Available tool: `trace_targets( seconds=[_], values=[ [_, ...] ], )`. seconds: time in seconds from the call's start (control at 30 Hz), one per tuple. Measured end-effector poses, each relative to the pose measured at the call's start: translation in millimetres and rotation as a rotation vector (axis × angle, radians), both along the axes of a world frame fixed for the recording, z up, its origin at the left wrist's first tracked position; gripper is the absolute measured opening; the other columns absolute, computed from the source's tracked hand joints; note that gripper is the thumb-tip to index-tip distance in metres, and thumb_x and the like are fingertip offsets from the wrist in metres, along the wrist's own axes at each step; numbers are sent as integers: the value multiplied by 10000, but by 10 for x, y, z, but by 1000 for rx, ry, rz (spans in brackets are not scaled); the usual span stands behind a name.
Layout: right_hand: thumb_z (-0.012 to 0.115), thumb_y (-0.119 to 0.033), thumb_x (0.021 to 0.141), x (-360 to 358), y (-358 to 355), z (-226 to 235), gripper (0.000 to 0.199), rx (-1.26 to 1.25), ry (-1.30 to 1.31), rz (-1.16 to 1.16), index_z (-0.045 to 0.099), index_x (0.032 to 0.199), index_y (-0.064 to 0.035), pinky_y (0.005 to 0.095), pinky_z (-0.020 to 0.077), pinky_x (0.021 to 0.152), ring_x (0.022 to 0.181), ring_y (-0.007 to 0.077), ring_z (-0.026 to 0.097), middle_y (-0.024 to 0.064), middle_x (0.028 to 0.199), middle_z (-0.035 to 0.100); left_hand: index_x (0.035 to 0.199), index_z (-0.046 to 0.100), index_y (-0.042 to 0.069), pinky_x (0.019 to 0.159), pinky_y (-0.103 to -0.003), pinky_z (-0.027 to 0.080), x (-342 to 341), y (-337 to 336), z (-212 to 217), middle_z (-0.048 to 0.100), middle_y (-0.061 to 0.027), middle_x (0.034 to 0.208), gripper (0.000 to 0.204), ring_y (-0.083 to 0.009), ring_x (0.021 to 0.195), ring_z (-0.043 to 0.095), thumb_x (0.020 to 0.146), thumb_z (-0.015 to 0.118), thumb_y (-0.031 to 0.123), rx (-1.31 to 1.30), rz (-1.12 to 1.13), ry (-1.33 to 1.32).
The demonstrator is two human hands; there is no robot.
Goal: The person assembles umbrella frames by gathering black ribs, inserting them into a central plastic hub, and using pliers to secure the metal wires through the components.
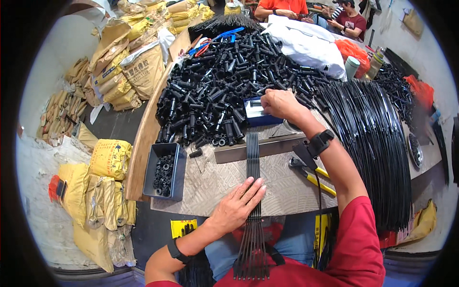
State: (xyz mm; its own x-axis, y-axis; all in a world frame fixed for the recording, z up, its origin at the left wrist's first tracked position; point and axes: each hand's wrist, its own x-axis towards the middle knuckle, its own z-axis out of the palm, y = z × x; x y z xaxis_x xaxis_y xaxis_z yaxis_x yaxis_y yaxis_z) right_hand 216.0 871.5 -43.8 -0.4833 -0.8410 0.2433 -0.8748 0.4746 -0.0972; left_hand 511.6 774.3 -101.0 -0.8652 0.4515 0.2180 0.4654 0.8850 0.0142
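Plainly, the head view shows a metal bar (232,154) lying across the table (201,186), and everything can be placed from it. A row of thin black rods (253,165) crosses over the bar; the far ends lie just beyond it, and the near ends run off the table edge and fan out above the lap. On the near side of the bar, the left hand (239,203) lies flat on the rods, its fingers stretched out rather than gripping. Beyond the bar, the right hand (284,104) is over a small blue box (263,120) with its fingers bent together; whether they pinch anything, I cannot tell. Farther past the bar is a heap of black tubes (205,86). Left of the bar stands a bin (179,179) of small black rings (164,174). Near its right end lie cutters with yellow handles (321,185), and well to the right spreads a big bundle of long rods (368,143).

As I judge it, if the left palm lifted or pressed unevenly, the rods could roll, cross or slip toward the lap, pulled by their overhanging ends. A careless right sleeve or wrist might snag the cutters.
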Motion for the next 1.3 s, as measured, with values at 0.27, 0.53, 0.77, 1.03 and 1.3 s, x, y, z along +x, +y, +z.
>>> trace_targets(
  seconds=[0.27, 0.53, 0.77, 1.03, 1.3],
  values=[
    [530, -119, 796, 110, 138, 103, 56, -117, 78, -14, 562, 814, -76, 385, 464, 612, 739, 287, 587, 90, 807, 567, 1279, 375, -12, 1035, -419, 268, -43, 23, 64, 320, -173, 1368, 696, -344, 1272, 288, 771, 572, 421, 155, -55, -127],
    [574, -107, 774, 564, 479, -90, 134, -132, -237, 198, 611, 903, -108, 378, 455, 635, 719, 276, 594, 91, 810, 593, 1327, 355, 108, 1030, -475, 249, -4, 80, 101, 259, -112, 1417, 598, -339, 1298, 246, 742, 460, 40, 64, 115, -116],
    [545, -57, 779, 540, 616, -122, 244, -93, -247, 97, 623, 989, -152, 404, 451, 646, 729, 300, 584, 98, 795, 572, 1304, 380, 70, 1022, -435, 295, -39, 95, 108, 303, -134, 1390, 577, -358, 1272, 291, 737, 473, 23, 127, 100, -123],
    [545, -70, 768, 563, 586, -123, 280, -29, -269, 29, 642, 1006, -182, 417, 459, 673, 815, 301, 597, 112, 874, 601, 1315, 365, 74, 983, -452, 340, -43, 87, 85, 287, -124, 1400, 592, -363, 1270, 295, 737, 493, 71, 98, 97, -109],
    [526, -87, 797, 544, 605, -207, 240, -101, -176, 82, 637, 991, -174, 408, 447, 587, 710, 297, 586, 98, 789, 569, 1313, 364, 67, 987, -452, 336, -53, 95, 83, 298, -133, 1391, 592, -378, 1262, 301, 735, 495, 58, 95, 91, -108]
  ],
)
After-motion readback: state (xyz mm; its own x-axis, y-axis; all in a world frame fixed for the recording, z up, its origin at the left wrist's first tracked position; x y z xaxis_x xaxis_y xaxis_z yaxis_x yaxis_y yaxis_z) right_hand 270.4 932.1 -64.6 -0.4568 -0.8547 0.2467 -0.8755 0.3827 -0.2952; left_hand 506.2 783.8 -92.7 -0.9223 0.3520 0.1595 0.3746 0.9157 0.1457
